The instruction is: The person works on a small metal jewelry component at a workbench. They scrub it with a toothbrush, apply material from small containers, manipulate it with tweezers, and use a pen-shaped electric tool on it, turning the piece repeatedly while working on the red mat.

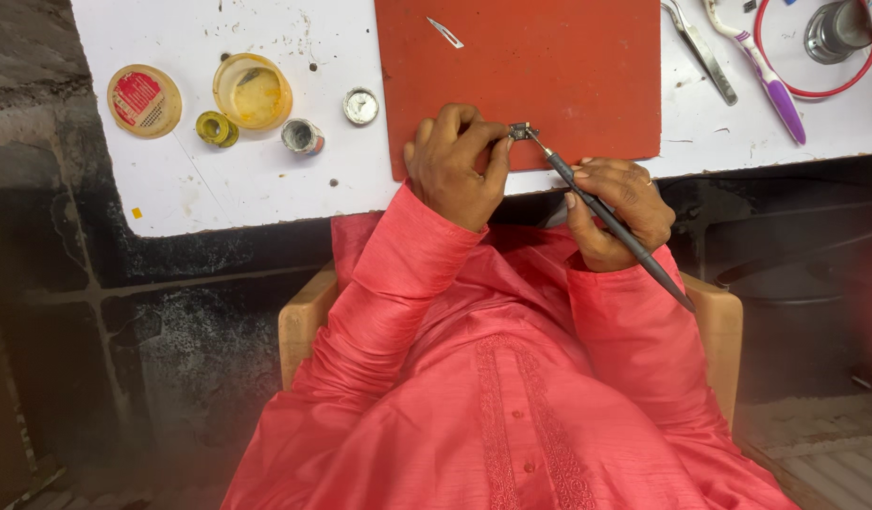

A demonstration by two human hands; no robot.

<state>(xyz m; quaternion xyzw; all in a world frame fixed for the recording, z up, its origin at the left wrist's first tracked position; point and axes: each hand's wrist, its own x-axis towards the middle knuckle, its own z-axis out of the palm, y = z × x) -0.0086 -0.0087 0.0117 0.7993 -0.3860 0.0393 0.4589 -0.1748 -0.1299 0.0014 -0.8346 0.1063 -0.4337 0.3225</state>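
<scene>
A red mat [549, 66] is laid on a white table [266, 189], with a small blade [445, 33] toward its 11 o'clock corner. At the table's 9 o'clock side, a red-labelled lid [144, 100], a yellow dish [253, 91] and three small pots are grouped. Tweezers [701, 49], a toothbrush [762, 66] and a red ring [819, 57] are seen at 2 o'clock.

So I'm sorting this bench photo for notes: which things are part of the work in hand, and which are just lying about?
In use: left hand pinching a small component; right hand holding a dark pen-like tool; red mat.

Lying about: blade, toothbrush, tweezers, yellow dish, small jars, round tin.
</scene>
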